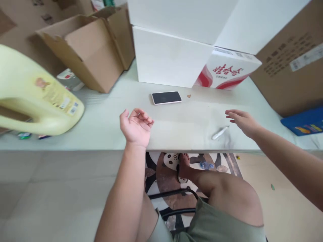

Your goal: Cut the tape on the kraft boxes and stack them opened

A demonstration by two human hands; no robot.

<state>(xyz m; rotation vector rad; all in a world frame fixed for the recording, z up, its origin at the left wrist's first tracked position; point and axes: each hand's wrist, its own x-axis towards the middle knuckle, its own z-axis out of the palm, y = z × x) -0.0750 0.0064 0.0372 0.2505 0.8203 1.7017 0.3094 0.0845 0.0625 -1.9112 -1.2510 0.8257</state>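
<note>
My left hand [137,126] is raised near the table's front edge, palm turned up, fingers loosely curled and nothing in it. Just beyond it a smartphone [166,97] with a dark screen and a pale case lies flat on the table. To the right, my right hand [241,121] hovers with fingers stretched out, holding nothing. Below and left of those fingers lies a slim white object [220,133], perhaps a pen or a small cutter; its kind is too blurred to tell. A tiny brown piece [189,96] rests beside the phone.
A big yellow jug [42,90] stands at the left, before open cardboard boxes [96,53]. White boxes [171,57] and a red-and-white carton [224,69] line the back. A large brown carton [290,60] and a blue box [305,121] bound the right side. The table's front edge [186,150] lies above my legs.
</note>
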